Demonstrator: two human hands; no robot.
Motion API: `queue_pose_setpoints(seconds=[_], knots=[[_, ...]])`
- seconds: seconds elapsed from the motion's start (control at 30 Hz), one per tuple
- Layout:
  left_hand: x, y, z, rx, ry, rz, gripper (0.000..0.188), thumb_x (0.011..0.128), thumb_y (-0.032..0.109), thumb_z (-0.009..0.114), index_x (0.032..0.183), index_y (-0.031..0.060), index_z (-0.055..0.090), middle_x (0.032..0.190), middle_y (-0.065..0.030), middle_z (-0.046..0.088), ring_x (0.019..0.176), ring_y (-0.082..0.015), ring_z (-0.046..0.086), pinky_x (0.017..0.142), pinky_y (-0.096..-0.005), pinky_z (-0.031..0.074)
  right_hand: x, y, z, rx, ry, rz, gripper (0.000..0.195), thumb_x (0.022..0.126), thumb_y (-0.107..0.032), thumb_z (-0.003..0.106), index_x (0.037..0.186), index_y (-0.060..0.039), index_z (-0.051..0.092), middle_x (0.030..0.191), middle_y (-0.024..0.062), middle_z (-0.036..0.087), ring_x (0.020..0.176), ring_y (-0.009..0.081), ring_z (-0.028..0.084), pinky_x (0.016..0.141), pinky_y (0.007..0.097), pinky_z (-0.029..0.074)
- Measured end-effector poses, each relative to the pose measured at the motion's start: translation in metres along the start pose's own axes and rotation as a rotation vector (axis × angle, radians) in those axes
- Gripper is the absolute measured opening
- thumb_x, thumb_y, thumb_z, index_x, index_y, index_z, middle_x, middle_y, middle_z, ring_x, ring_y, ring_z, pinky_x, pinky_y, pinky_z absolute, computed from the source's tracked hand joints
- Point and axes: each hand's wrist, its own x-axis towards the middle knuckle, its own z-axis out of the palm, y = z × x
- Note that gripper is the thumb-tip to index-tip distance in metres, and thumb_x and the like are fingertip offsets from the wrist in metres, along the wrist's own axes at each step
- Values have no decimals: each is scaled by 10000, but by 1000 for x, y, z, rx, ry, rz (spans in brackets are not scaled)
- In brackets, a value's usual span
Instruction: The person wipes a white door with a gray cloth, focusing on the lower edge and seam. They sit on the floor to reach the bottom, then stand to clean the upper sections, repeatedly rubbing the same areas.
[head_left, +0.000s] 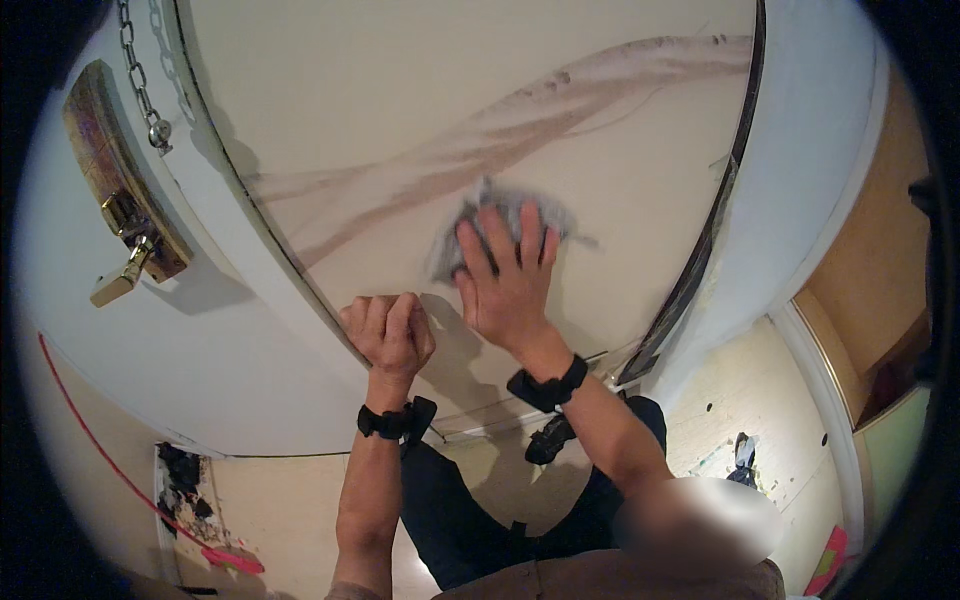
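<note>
My right hand (510, 281) presses a grey cloth (469, 259) flat against a cream panel (622, 202), fingers spread over it. Both hand and cloth are slightly blurred. Brown and pale wavy bands (480, 142) cross the panel just above the cloth. My left hand (388, 330) is curled into a fist at the panel's lower left, close to its dark edge seam. Nothing shows in that fist, though the inside of the fingers is hidden. Each wrist wears a black band.
Left of the panel, a white door (225, 352) carries a brass handle (124, 277) and a hanging metal chain (133, 67). A red cord (90, 442) runs down to a pink object (232, 561). Dark debris (180, 480) and a crumpled bag (742, 457) lie on the floor. Shelving (862, 315) stands right.
</note>
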Motion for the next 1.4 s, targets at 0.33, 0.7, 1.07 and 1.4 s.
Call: queue_pose_setpoints(seconds=[0.33, 0.7, 1.07, 1.4], knots=[[0, 1, 2, 30, 3, -1, 237, 737, -22, 672, 932, 101, 618, 811, -62, 603, 718, -257, 534, 667, -386, 335, -138, 39, 8, -30, -95, 80, 553, 839, -225, 674, 1371, -122, 566, 1481, 147, 437, 1463, 511, 221, 1158, 662, 134], [27, 47, 38, -211, 87, -14, 250, 755, -25, 655, 977, 82, 612, 812, -93, 590, 727, -296, 525, 711, -400, 332, -20, 57, -9, -33, 99, 126, 605, 854, -226, 643, 1442, -146, 525, 1571, 102, 408, 1494, 453, 230, 1174, 628, 169], [25, 59, 55, -198, 41, 63, 247, 717, 33, 644, 955, 88, 614, 772, -61, 579, 704, -260, 525, 725, -389, 329, -110, 35, 7, 20, 6, 172, 618, 867, -193, 626, 1453, -57, 483, 1531, 207, 398, 1494, 515, 161, 1157, 685, 100], [26, 57, 53, -151, 67, 39, 257, 739, -5, 644, 977, 79, 594, 789, -82, 588, 725, -271, 527, 730, -386, 325, -33, 108, -31, -53, 210, 449, 696, 900, -195, 579, 1528, 0, 351, 1625, 225, 253, 1499, 514, 138, 1184, 656, 78]])
